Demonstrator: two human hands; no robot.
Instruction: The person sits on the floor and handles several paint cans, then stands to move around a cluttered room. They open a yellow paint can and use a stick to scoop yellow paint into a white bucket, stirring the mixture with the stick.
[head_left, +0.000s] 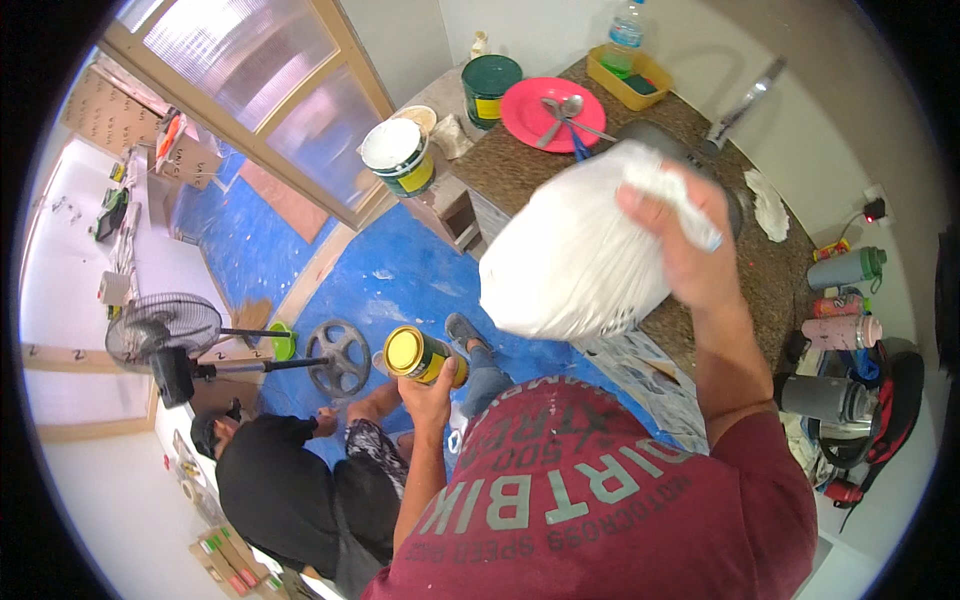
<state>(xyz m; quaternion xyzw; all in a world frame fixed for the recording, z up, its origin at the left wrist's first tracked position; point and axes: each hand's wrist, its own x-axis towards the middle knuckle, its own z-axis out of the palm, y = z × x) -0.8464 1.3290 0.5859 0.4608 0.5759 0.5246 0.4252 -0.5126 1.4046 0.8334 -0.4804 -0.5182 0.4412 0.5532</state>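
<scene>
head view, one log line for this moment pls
left hand: holds yellow-lidded can | right hand: grips white bag by neck, raised | beside: stone counter

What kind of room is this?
Probably a kitchen being painted or fixed up. There's a stone counter with a pink plate, paint buckets nearby, and blue sheeting covering the floor.
</scene>
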